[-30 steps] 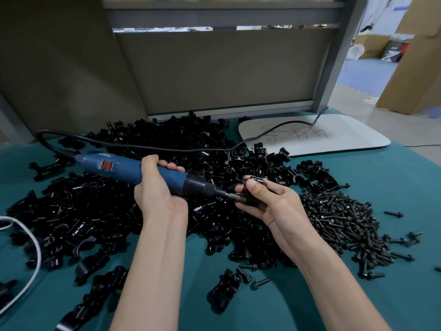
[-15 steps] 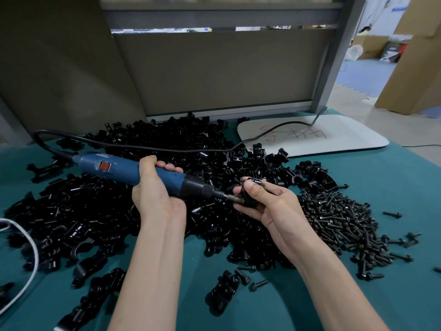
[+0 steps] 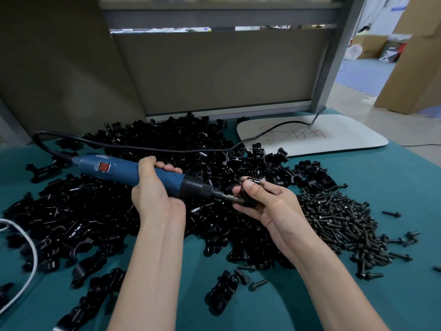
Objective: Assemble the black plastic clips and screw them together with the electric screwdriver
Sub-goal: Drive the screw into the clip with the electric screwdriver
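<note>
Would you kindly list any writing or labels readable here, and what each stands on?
White board: red handwritten marks, not legible.
Electric screwdriver: small label on the body, too blurred to read.
Background boxes: print too blurred to read.
Nothing can be quoted.

Indoor, medium-dim, soft light from overhead; no hard shadows. Brightest bit is top right, where the room past the boxes [image 3: 415, 56] is washed out & fuzzy. Arms throw faint, wide shadows on the table cover [image 3: 386, 187] nr the bottom edge. Clips pile [image 3: 167, 144] v. dark, detail mostly lost, only small glints; clip [image 3: 249, 199] in right hand [image 3: 269, 206] reads as a black blob. White board [image 3: 334, 139] bright, no glare. Centre sharp: left hand [image 3: 155, 197], screwdriver [image 3: 119, 172]. Wide-angle bend at edges: post [image 3: 331, 56] leans, cable [image 3: 31, 254] at left edge smeared.
</note>
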A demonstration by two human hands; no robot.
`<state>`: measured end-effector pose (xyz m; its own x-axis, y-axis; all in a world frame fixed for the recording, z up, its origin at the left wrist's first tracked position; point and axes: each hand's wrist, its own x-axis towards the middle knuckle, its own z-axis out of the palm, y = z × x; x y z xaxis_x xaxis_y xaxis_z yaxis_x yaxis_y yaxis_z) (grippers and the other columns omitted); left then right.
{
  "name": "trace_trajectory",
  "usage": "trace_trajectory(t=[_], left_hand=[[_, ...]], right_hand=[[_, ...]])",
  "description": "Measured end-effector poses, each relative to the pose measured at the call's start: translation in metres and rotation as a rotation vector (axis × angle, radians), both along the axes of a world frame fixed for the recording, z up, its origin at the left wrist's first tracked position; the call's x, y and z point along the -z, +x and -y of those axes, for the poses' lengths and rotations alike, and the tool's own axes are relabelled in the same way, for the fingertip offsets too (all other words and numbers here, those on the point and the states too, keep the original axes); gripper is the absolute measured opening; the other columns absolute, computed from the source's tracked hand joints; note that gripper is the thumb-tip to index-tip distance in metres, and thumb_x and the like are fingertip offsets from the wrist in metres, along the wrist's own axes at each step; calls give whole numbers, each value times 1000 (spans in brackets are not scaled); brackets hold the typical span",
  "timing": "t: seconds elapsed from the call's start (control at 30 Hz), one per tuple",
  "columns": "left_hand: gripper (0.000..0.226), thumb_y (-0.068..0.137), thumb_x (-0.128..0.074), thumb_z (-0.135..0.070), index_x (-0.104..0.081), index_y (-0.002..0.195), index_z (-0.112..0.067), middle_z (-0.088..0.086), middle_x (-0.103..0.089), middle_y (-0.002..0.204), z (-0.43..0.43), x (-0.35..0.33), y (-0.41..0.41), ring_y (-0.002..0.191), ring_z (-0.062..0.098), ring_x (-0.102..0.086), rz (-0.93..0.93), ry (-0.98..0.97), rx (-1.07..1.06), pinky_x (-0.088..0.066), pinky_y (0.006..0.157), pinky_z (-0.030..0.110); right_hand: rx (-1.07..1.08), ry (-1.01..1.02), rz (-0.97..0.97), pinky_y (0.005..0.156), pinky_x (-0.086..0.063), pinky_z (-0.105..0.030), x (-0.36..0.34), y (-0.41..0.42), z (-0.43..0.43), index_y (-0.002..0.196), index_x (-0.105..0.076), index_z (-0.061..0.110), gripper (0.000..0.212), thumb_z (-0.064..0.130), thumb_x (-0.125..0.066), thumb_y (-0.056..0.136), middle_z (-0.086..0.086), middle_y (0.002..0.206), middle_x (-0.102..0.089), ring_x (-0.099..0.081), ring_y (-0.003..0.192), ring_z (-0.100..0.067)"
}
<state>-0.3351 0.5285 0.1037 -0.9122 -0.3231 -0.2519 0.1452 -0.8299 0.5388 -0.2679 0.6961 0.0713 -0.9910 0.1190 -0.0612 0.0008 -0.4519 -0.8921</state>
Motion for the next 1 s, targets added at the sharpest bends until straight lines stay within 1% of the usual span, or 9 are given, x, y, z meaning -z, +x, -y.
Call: trace_trajectory(t=[0.13, 0.2, 0.23, 0.3, 0.37, 0.47, 0.6, 0.7, 1.0], left_hand=[[20, 90, -65, -5, -54, 75, -12, -4, -56, 54, 1, 0, 0, 46, 8, -54, 85, -49, -20, -54, 57, 26], [19, 90, -65, -6, -53, 75, -10, -2, -57, 57, 4, 2, -2, 46, 9, -54, 161, -56, -42, -53, 56, 25], [19, 91, -65, -7, -53, 77, -10, -1, -56, 62, 6, 3, -3, 48, 9, -54, 191, -41, -46, -53, 55, 25], [17, 91, -65, -9, -51, 82, -10, -1, -55, 68, 13, 5, -5, 52, 10, -53, 225, -12, -36, -53, 55, 24], [16, 92, -66, -11, -51, 85, -11, -1, -55, 67, 22, 3, -8, 48, 9, -54, 236, 31, -28, -54, 56, 24], [16, 92, -67, -13, -51, 89, -12, -3, -55, 64, 33, -3, -11, 46, 9, -55, 210, 112, -51, -56, 58, 25], [16, 91, -68, -13, -52, 87, -11, -4, -57, 56, 25, -7, -10, 46, 9, -56, 163, 130, -48, -58, 62, 27], [16, 89, -69, -13, -53, 85, -11, -3, -57, 56, 19, -6, -9, 47, 10, -57, 166, 145, -51, -58, 63, 27], [18, 89, -69, -11, -53, 97, -12, -3, -57, 55, 24, 1, -14, 45, 9, -56, 186, 148, -41, -56, 57, 25]], right_hand=[[11, 91, -38, 86, -62, -36, 3, 1, -1, 99, -79, 11, 28, 27, -79, 77, -13, 102, -79, -75, 104, -26], [16, 244, -79, 95, -59, -39, 4, 2, 2, 103, -80, 22, 27, 35, -81, 79, -8, 104, -79, -74, 106, -22], [18, 339, -98, 101, -56, -42, 3, 3, 3, 105, -79, 30, 28, 43, -83, 80, -4, 105, -79, -74, 108, -20], [10, 455, -141, 109, -47, -48, 4, 4, 6, 109, -76, 42, 37, 57, -82, 76, 4, 109, -79, -71, 114, -17], [10, 449, -194, 110, -47, -49, 4, 4, 5, 113, -75, 40, 45, 63, -81, 74, 4, 113, -78, -70, 116, -18], [43, 366, -224, 105, -53, -47, 3, 6, -3, 114, -76, 35, 51, 62, -83, 72, -1, 115, -77, -72, 114, -21], [29, 480, -221, 108, -48, -52, 7, 5, -4, 114, -75, 38, 51, 67, -81, 73, 0, 113, -78, -71, 114, -23], [2, 542, -219, 111, -44, -54, 10, 4, -1, 115, -74, 40, 52, 70, -78, 74, 3, 116, -77, -68, 120, -21], [-32, 560, -204, 111, -44, -53, 13, 2, -1, 115, -74, 41, 52, 71, -78, 72, 5, 115, -77, -67, 121, -20]])
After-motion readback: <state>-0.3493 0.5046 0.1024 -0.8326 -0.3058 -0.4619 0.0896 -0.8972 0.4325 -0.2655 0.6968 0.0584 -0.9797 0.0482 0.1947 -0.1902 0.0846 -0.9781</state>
